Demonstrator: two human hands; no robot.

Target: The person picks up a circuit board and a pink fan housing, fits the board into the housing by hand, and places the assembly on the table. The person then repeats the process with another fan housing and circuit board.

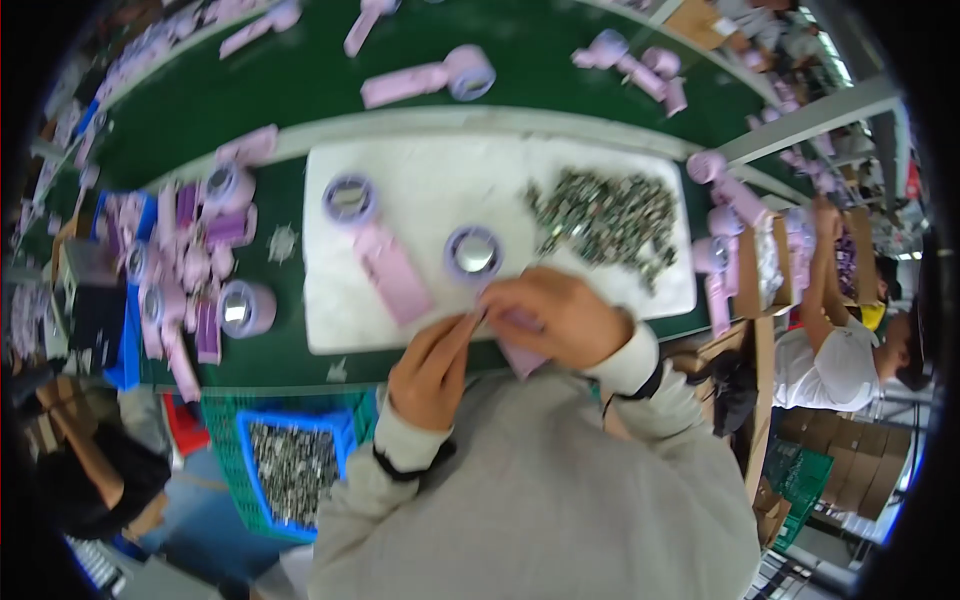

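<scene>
Close in front of me, a pink hand-held device with a round lilac head and a flat pink handle lies at the near edge of a white foam board. My right hand is closed around its handle, whose lower end shows below the fingers. My left hand has its fingers pinched together beside the handle's upper part, fingertips meeting those of the right; what they pinch is too small to make out. A second such device lies to the left on the board. A heap of small shiny metallic pieces covers the board's right side.
Several pink devices crowd the left of the bench. Others lie on the green belt beyond a pale rail. A blue bin of metallic pieces stands lower left. At right are cardboard boxes and a co-worker in white.
</scene>
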